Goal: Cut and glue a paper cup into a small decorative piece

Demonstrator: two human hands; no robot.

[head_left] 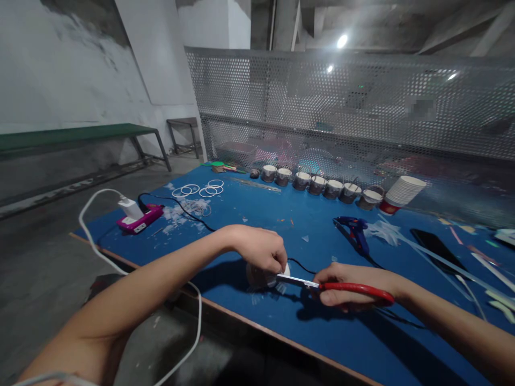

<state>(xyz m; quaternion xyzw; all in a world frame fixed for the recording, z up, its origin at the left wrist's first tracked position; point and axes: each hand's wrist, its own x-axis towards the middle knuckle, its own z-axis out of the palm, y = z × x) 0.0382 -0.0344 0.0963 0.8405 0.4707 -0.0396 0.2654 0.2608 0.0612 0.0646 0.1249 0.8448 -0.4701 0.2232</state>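
My right hand [350, 276] is wrapped round the handles of red-handled scissors [362, 290]. Their blades point left, and the tips reach the fingers of my left hand [261, 249]. That hand is closed in a pinch, fingers down, over a pale round object [255, 276] near the table's front edge. Most of this object is covered by the hand, so its kind is unclear. What the left fingertips grip is hidden. Small clear scraps lie beside the round object.
On the blue table [249, 225] are a blue glue gun [356, 230], a black phone [436, 247], stacked paper cups [404, 192], several dark-sided cups [317, 185], white rings [211, 188] and a purple power strip [140, 219]. A white cable [90, 236] hangs over the front edge. Behind stands a perforated metal panel [322, 96].
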